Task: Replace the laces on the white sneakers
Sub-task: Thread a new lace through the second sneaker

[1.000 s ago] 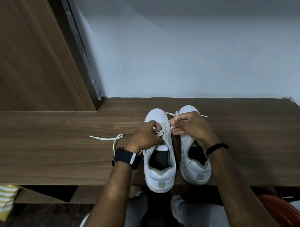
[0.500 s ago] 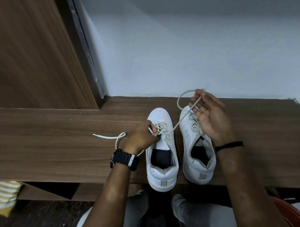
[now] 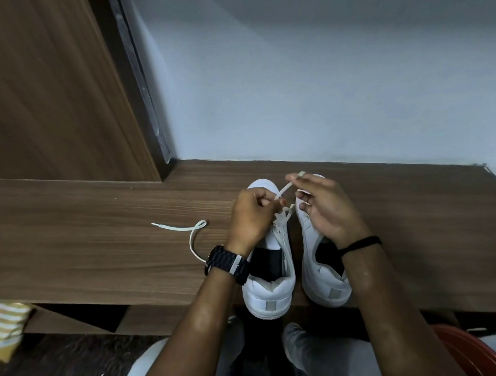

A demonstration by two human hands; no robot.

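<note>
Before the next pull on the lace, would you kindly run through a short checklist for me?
1. Left hand pinches the lace above the left sneaker: ok.
2. Right hand has the lace looped over a fingertip: ok.
3. Both sneakers stand upright on the wooden bench, right sneaker beside the left: ok.
4. Loose lace end lies free on the bench: ok.
5. Lace seated in the right eyelet: cannot tell, hands hide it.
</note>
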